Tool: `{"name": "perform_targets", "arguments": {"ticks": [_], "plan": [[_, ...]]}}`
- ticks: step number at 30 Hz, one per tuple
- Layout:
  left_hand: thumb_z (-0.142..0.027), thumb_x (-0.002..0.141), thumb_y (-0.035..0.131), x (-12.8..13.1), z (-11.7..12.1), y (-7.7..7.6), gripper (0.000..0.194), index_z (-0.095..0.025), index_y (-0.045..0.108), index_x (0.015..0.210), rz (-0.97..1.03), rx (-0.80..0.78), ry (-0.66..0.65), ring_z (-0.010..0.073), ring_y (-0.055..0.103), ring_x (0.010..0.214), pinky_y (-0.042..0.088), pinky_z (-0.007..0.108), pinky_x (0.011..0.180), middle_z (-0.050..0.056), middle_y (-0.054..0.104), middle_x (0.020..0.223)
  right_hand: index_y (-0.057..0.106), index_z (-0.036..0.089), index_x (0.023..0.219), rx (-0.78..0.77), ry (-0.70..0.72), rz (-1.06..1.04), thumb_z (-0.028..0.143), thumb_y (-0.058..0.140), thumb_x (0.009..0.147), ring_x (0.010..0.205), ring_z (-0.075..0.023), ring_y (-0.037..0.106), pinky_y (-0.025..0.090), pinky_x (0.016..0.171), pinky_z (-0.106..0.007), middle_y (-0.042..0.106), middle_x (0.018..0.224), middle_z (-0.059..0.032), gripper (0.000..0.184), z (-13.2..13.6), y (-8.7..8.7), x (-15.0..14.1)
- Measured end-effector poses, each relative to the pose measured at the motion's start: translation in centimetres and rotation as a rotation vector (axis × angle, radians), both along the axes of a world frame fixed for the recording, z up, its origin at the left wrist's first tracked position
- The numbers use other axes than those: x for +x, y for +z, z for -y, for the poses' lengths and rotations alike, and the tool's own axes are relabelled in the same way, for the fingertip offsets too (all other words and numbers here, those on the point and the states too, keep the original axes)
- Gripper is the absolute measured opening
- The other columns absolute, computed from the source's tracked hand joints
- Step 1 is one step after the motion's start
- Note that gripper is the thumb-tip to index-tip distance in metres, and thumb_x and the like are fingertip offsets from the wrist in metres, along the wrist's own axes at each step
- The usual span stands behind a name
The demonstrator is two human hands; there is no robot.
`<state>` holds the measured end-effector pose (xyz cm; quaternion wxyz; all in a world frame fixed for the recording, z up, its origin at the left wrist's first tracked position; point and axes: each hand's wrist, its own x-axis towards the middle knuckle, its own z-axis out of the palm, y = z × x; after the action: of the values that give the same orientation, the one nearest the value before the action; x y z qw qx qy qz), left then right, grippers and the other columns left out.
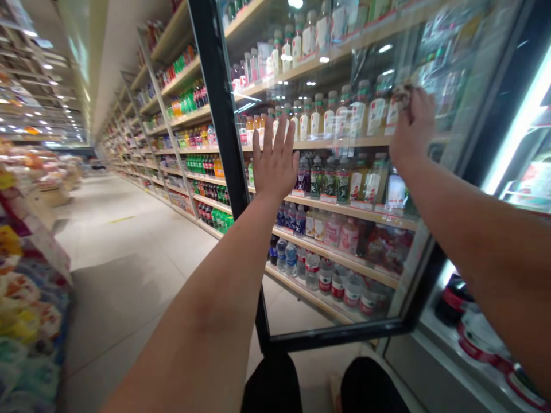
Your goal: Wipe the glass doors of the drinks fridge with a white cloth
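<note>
A glass door (327,312) in a black frame stands swung open in front of me. My left hand (275,158) lies flat against its pane near the left frame edge, fingers spread, holding nothing. Higher up on the right, my right hand (415,120) is closed around a crumpled, mottled cloth (403,93) and presses it to the glass. The cloth is partly hidden by my fingers. Through the pane show shelves with rows of bottles (329,120), some with white labels and green caps.
Lit cooler shelves with large bottles (477,335) are at the right. Long drink shelves (202,140) line the aisle to the left. Piled colourful packages (26,298) stand at the far left, beyond the tiled floor (124,269). My knees (273,384) are close under the door's lower edge.
</note>
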<state>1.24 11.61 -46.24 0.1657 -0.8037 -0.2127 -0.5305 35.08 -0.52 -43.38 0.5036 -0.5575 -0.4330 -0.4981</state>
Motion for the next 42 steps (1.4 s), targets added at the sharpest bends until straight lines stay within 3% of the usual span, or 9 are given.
{"name": "perform_targets", "arguments": {"ticks": [5,9,11,17,20,23,30,36,42], "plan": [[-0.031,0.099,0.036,-0.2,0.4,-0.2,0.067,-0.024,0.027,0.164,0.034,0.047,-0.025,0.0222,-0.001,0.16,-0.005,0.05,0.134,-0.008,0.015,0.17,0.047,0.028,0.152,-0.007,0.202,-0.024,0.045,0.023,0.107,0.158,-0.0277,0.014,0.007,0.132,-0.06,0.04,0.162,0.0021,0.054,-2.5,-0.4,-5.1],[-0.032,0.101,0.037,-0.3,0.5,-0.2,0.064,-0.024,0.028,0.164,0.03,0.074,0.004,0.0216,0.001,0.159,-0.004,0.047,0.134,-0.007,0.015,0.17,0.045,0.02,0.152,0.044,0.207,-0.122,0.046,0.024,0.107,0.157,-0.0303,0.01,0.002,0.131,-0.062,0.038,0.163,-0.002,0.057,-4.4,3.0,-4.8],[-0.033,0.102,0.036,-0.3,0.5,-0.2,0.064,-0.024,0.027,0.164,0.028,0.087,0.013,0.02,0.0,0.159,-0.005,0.044,0.134,-0.007,0.014,0.17,0.041,0.02,0.154,0.008,0.162,-0.063,0.045,0.022,0.108,0.158,-0.0269,0.007,0.002,0.132,-0.059,0.035,0.165,0.0001,0.056,-4.9,3.7,-5.7],[-0.031,0.101,0.038,-0.3,0.6,-0.2,0.066,-0.026,0.025,0.165,0.027,0.035,-0.059,0.0227,-0.001,0.159,-0.007,0.05,0.133,-0.009,0.011,0.169,0.041,0.035,0.154,-0.104,0.185,0.195,0.044,0.012,0.107,0.159,-0.0179,0.01,0.007,0.134,-0.051,0.039,0.162,0.0093,0.056,-5.0,-0.4,-10.4],[-0.031,0.101,0.038,-0.3,0.6,-0.2,0.066,-0.026,0.024,0.165,0.023,0.037,-0.06,0.0218,-0.003,0.159,-0.008,0.049,0.133,-0.009,0.009,0.169,0.041,0.039,0.152,-0.085,0.172,0.124,0.044,0.015,0.106,0.159,-0.0166,0.011,0.006,0.135,-0.044,0.043,0.159,0.0139,0.053,-5.7,1.2,-10.4],[-0.032,0.101,0.037,-0.3,0.6,-0.1,0.065,-0.025,0.024,0.165,0.019,0.045,-0.035,0.0195,-0.005,0.159,-0.009,0.047,0.133,-0.01,0.008,0.169,0.045,0.026,0.152,-0.032,0.179,0.068,0.037,0.018,0.106,0.157,-0.0199,0.016,0.008,0.136,-0.048,0.042,0.16,0.0061,0.054,-6.4,3.1,-10.5],[-0.032,0.1,0.035,-0.2,0.5,-0.1,0.067,-0.026,0.022,0.165,0.017,0.022,-0.05,0.0173,-0.009,0.158,-0.009,0.048,0.133,-0.011,0.007,0.169,0.05,0.036,0.149,-0.163,0.188,0.245,0.051,0.014,0.106,0.159,-0.0213,0.017,0.018,0.134,-0.055,0.048,0.156,0.0068,0.058,-5.1,-1.4,-12.4],[-0.031,0.099,0.04,-0.1,0.4,-0.1,0.066,-0.025,0.028,0.164,0.037,0.046,-0.028,0.0178,-0.004,0.159,-0.009,0.045,0.132,-0.007,0.013,0.17,0.046,0.041,0.148,-0.079,0.115,0.193,0.062,-0.007,0.099,0.159,-0.0075,0.003,0.01,0.135,-0.034,0.044,0.157,0.0182,0.075,-6.3,1.4,-10.1],[-0.034,0.098,0.039,-0.3,0.6,0.1,0.067,-0.031,0.025,0.164,0.034,-0.002,-0.072,0.0158,-0.006,0.159,-0.012,0.045,0.132,-0.013,0.012,0.169,0.047,0.04,0.152,-0.185,0.205,0.185,0.059,0.019,0.102,0.16,-0.0221,0.013,0.009,0.135,-0.056,0.055,0.15,0.0081,0.061,-5.3,-0.5,-11.8]]}}
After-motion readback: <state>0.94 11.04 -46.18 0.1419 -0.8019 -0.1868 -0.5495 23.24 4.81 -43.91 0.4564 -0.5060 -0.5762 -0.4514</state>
